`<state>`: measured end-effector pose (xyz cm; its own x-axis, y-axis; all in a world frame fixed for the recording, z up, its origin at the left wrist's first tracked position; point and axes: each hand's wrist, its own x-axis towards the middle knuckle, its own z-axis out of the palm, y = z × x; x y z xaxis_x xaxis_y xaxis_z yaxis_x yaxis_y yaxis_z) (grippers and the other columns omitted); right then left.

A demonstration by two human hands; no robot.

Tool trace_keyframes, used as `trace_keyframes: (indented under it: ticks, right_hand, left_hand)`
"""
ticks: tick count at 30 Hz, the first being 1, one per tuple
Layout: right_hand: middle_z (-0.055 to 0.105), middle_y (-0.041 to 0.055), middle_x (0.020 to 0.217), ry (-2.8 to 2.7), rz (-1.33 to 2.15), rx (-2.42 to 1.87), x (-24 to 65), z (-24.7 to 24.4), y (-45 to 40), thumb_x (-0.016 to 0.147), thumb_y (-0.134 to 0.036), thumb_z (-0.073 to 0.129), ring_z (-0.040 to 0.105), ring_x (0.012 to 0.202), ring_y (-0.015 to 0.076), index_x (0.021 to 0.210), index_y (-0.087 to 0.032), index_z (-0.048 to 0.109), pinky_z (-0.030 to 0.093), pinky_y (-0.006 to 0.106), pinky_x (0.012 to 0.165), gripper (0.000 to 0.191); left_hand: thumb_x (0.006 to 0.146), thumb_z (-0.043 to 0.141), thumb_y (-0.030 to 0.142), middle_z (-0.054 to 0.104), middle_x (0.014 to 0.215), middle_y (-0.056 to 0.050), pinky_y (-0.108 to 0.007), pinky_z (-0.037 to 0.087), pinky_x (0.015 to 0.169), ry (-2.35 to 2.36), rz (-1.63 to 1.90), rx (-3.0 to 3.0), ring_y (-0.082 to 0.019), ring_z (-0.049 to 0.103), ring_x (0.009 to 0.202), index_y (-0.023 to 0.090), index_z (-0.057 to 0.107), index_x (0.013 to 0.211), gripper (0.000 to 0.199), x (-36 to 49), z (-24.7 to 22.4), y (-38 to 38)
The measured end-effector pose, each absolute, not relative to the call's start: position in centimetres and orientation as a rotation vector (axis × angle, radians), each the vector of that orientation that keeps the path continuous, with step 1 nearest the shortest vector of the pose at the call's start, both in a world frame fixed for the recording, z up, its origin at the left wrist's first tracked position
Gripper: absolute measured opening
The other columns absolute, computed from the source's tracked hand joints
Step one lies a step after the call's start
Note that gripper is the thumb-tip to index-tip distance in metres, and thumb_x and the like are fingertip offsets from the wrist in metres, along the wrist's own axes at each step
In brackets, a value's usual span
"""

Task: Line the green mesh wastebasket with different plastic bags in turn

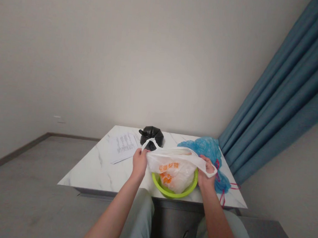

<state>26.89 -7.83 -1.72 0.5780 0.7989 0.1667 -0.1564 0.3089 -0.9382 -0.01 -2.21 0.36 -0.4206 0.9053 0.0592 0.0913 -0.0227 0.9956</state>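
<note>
A white plastic bag (181, 172) with orange print sits in a lime-green basket (172, 195) near the table's front edge. Its top is stretched sideways between my hands. My left hand (140, 161) is closed on the bag's left side, just below a handle loop. At the right side, my right hand (207, 168) grips the bag, with the other handle loop lying across it. The bag's contents are hidden.
Behind the bag on the marble-patterned table (94, 169) stands a knotted black bag (152, 135). Printed paper (122, 147) lies to the left. Crumpled blue bags (205, 146) with pink drawstrings lie at the right, beside a blue curtain (277, 88).
</note>
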Motion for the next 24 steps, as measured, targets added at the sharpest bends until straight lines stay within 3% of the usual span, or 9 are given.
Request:
trace_keyframes:
  ticks: [3, 6, 8, 11, 13, 15, 18, 20, 24]
  right_hand:
    - [0.068, 0.0049, 0.071, -0.578, 0.854, -1.061, 27.8, -1.4, -8.3, 0.055, -0.03, 0.051, 0.061, 0.065, 0.0195, 0.064, -0.02, 0.062, 0.049, 0.033, 0.066, 0.018]
    - [0.067, 0.0045, 0.064, -0.667, 0.895, -1.14, 28.7, -1.1, -9.0, 0.052, -0.029, 0.046, 0.062, 0.066, 0.021, 0.054, -0.021, 0.058, 0.049, 0.032, 0.064, 0.014]
    - [0.068, 0.0053, 0.067, -0.899, 0.926, -1.264, 29.4, -0.9, -9.4, 0.053, -0.028, 0.047, 0.063, 0.071, 0.023, 0.053, -0.021, 0.06, 0.048, 0.032, 0.063, 0.014]
    - [0.072, 0.008, 0.087, -1.272, 0.823, -1.364, 30.4, -0.9, -10.0, 0.058, -0.027, 0.055, 0.064, 0.086, 0.0257, 0.055, -0.02, 0.065, 0.05, 0.035, 0.077, 0.012]
    - [0.071, 0.0087, 0.094, -1.359, 0.665, -1.39, 30.8, -1.3, -10.2, 0.062, -0.029, 0.059, 0.063, 0.093, 0.0259, 0.062, -0.02, 0.069, 0.047, 0.038, 0.087, 0.013]
    - [0.07, 0.0076, 0.091, -1.312, 0.598, -1.443, 31.0, -1.7, -10.3, 0.067, -0.033, 0.06, 0.063, 0.09, 0.0249, 0.075, -0.021, 0.072, 0.048, 0.039, 0.087, 0.019]
    - [0.071, 0.0058, 0.087, -1.207, 0.691, -1.474, 31.1, -2.2, -10.4, 0.07, -0.037, 0.061, 0.064, 0.082, 0.0232, 0.089, -0.021, 0.07, 0.051, 0.037, 0.077, 0.026]
    - [0.072, 0.0055, 0.084, -1.124, 0.79, -1.433, 31.0, -2.1, -10.5, 0.071, -0.039, 0.063, 0.065, 0.075, 0.0223, 0.094, -0.02, 0.069, 0.052, 0.034, 0.069, 0.03]
    - [0.072, 0.0066, 0.083, -0.872, 0.984, -1.249, 30.9, -1.8, -10.5, 0.065, -0.04, 0.071, 0.068, 0.069, 0.0218, 0.091, -0.018, 0.068, 0.053, 0.031, 0.06, 0.034]
  left_hand:
    - [0.075, 0.051, 0.021, 0.062, 0.078, -0.001, -0.028, 0.048, 0.067, 1.545, 1.529, 0.996, -0.017, 0.062, 0.072, 0.019, 0.048, 0.085, 0.01, 0.0, -0.1, -2.5]
    - [0.071, 0.044, 0.008, 0.063, 0.089, -0.004, -0.033, 0.05, 0.073, 1.561, 1.557, 0.971, -0.018, 0.066, 0.077, 0.021, 0.04, 0.098, 0.03, -0.4, 0.2, -3.4]
    - [0.068, 0.044, 0.004, 0.061, 0.102, -0.009, -0.043, 0.048, 0.085, 1.738, 1.611, 1.182, -0.023, 0.065, 0.095, 0.021, 0.041, 0.104, 0.039, -0.8, 1.2, -4.6]
    - [0.07, 0.051, 0.005, 0.053, 0.125, -0.014, -0.056, 0.027, 0.108, 2.022, 1.601, 1.78, -0.033, 0.046, 0.126, 0.021, 0.051, 0.107, 0.04, -0.5, 3.9, -6.9]
    - [0.074, 0.052, 0.008, 0.055, 0.128, -0.011, -0.058, 0.013, 0.113, 1.952, 1.498, 2.118, -0.033, 0.041, 0.131, 0.023, 0.056, 0.105, 0.035, 0.6, 6.0, -8.0]
    - [0.076, 0.051, 0.009, 0.059, 0.125, -0.008, -0.057, 0.007, 0.116, 1.728, 1.346, 2.383, -0.03, 0.041, 0.132, 0.024, 0.059, 0.103, 0.031, 2.1, 7.7, -8.7]
    - [0.078, 0.048, 0.008, 0.056, 0.133, -0.008, -0.049, 0.015, 0.117, 1.322, 1.157, 2.652, -0.026, 0.043, 0.132, 0.023, 0.057, 0.119, 0.045, 4.8, 9.3, -9.2]
    - [0.08, 0.048, 0.009, 0.05, 0.14, -0.01, -0.049, 0.019, 0.116, 1.197, 1.214, 2.723, -0.026, 0.039, 0.135, 0.022, 0.053, 0.126, 0.049, 6.3, 9.5, -9.7]
    - [0.087, 0.045, 0.012, 0.059, 0.127, -0.009, -0.044, 0.031, 0.11, 0.834, 1.205, 2.907, -0.024, 0.047, 0.126, 0.024, 0.059, 0.113, 0.032, 8.5, 9.1, -10.1]
